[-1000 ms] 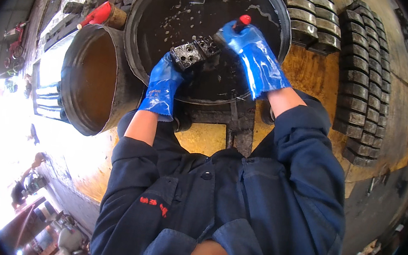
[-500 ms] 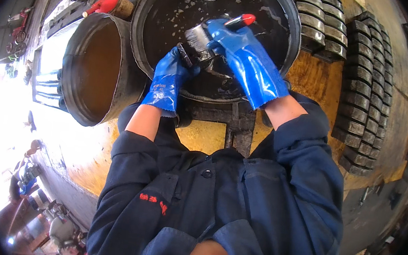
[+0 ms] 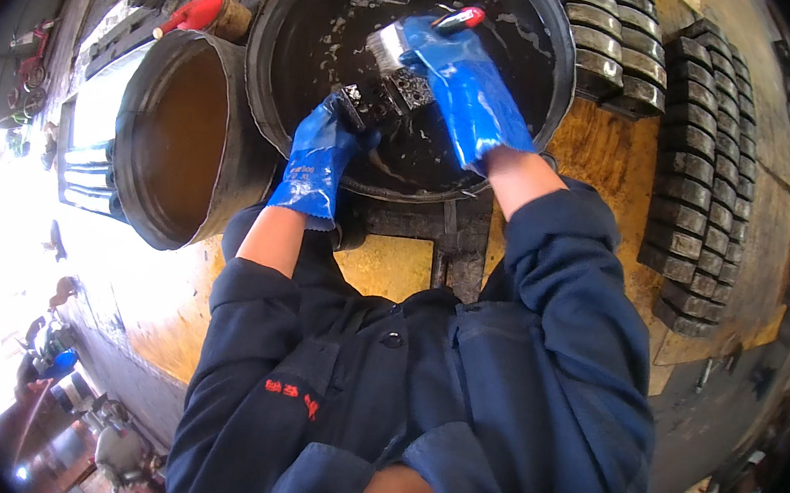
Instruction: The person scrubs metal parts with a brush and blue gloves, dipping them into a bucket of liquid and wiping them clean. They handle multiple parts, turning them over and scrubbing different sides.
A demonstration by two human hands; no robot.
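Both my hands wear long blue rubber gloves over a wide round basin (image 3: 262,98) of dark liquid. In my right hand (image 3: 453,65) is a flat paint brush (image 3: 389,46), its pale bristles angled to the left and its red-tipped handle sticking out past the glove. My left hand (image 3: 321,147) grips a dark, wet metal block (image 3: 409,94) at its near left end, above the liquid. The brush is just above the block; whether the bristles touch it I cannot tell. Part of the block is hidden by both gloves.
Left of the basin stands a metal bucket (image 3: 221,156) of brownish liquid. A red-handled tool (image 3: 188,13) lies behind it. Rows of dark metal blocks (image 3: 696,172) line the wooden boards on the right. More blocks (image 3: 594,51) stand close to the basin's right rim.
My right hand and the brush have shifted slightly up and left. More of the block's wet upper face now shows between the gloves.
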